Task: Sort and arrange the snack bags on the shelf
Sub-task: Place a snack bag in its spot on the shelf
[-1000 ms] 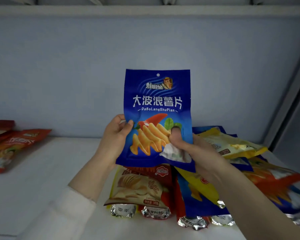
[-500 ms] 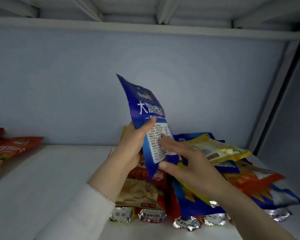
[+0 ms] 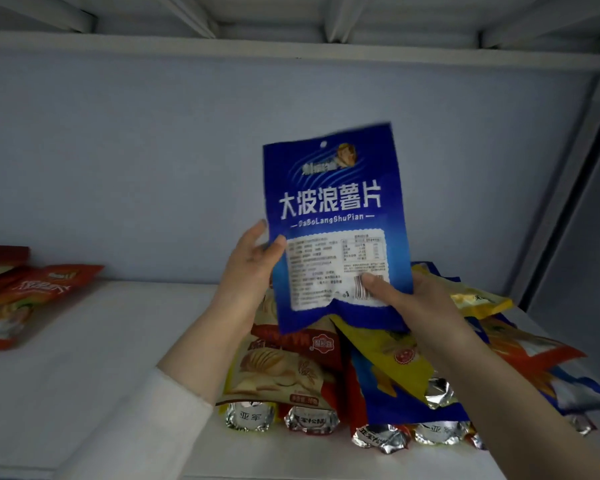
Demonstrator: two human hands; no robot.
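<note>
Far to the left of the fingers, well apart from them, a few red bags (image 3: 32, 296) lie flat and overlapping on the white shelf (image 3: 118, 341), against the pale blue back wall (image 3: 153, 150). Bare board runs from there to the left arm, whose white sleeve (image 3: 153, 424) comes up from the lower edge.

The left hand (image 3: 248, 271) grips the left edge of the blue bag (image 3: 333, 202). Its thumb (image 3: 278, 245) is curled onto the side facing the camera, beside the white printed panel, and its other fingers (image 3: 257, 230) pass behind the edge, only partly seen.

The blue bag stands upright between the two hands, leaning slightly and lifted clear of the shelf. Its hang hole is at the top, large white characters sit above the panel, and its lower edge is crumpled.

The right hand (image 3: 409, 303) holds the bag's lower right corner. Its thumb (image 3: 378, 287) lies flat on the barcode. The remaining fingers are hidden behind the bag, so how they lie cannot be told.

Directly below both sets of fingers a heap of snack bags (image 3: 378, 403) lies on the shelf. A cream and red bag (image 3: 281, 372) sits under the left wrist and a yellow bag (image 3: 395, 368) under the blue one. Their crimped silver ends (image 3: 248, 415) point toward the camera.

To the right of the right hand's fingers, orange and blue bags (image 3: 534, 351) spread beyond the forearm toward the grey upright (image 3: 568, 188).
</note>
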